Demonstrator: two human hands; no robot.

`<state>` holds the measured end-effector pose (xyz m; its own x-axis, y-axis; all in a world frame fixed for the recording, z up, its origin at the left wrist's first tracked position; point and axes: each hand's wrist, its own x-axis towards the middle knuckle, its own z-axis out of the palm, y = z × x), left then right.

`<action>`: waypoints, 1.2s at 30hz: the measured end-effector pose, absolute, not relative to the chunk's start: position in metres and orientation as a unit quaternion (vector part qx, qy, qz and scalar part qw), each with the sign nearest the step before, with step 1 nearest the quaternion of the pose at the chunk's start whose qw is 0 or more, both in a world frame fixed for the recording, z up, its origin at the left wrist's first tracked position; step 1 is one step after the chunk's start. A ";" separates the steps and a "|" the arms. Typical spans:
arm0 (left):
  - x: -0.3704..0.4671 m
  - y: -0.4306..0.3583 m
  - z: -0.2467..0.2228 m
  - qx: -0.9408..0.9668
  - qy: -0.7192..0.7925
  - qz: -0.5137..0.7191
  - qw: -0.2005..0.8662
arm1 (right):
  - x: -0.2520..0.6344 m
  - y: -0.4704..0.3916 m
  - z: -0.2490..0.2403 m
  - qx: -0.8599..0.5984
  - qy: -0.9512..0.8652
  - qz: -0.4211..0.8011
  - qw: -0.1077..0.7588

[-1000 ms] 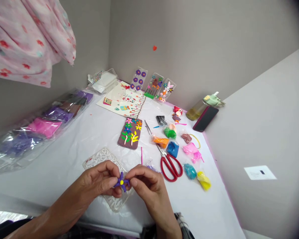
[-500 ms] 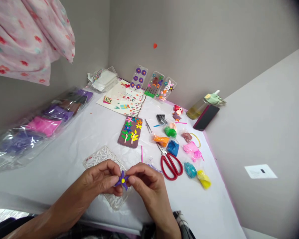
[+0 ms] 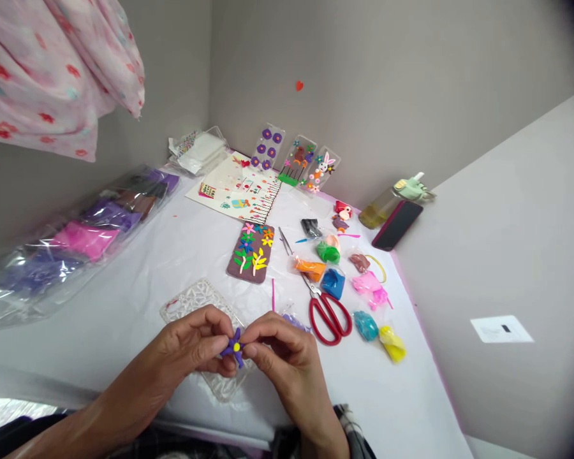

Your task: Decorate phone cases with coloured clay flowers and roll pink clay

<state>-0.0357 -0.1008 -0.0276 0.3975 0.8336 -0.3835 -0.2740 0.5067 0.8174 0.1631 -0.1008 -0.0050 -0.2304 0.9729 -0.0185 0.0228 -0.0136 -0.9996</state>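
Centrally, near the front edge of the white-covered desk (image 3: 382,408), the small purple clay flower with a yellow centre (image 3: 236,347) is pinched between the left grip (image 3: 196,347) and the right grip (image 3: 284,350), both closed on it; fingertips cover some petal tips. Beneath, the clear openwork plastic phone case (image 3: 220,387) is partly hidden by the left grip. The purple clay in clear wrap (image 3: 294,320) is cut off by the right grip, its outline unclear. Bare cloth extends left of the case and from the red-handled scissors (image 3: 332,319) to the near right corner.
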 end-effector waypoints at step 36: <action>-0.038 -0.102 -0.036 0.410 0.389 0.363 0.741 | 0.162 -0.102 -0.010 -0.449 -0.544 0.557 0.439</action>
<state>-0.0380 -0.1017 -0.0358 0.4347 0.8563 -0.2790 -0.2184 0.4007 0.8898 0.1620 -0.1020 -0.0097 -0.2126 0.9769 -0.0226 0.0000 -0.0232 -0.9997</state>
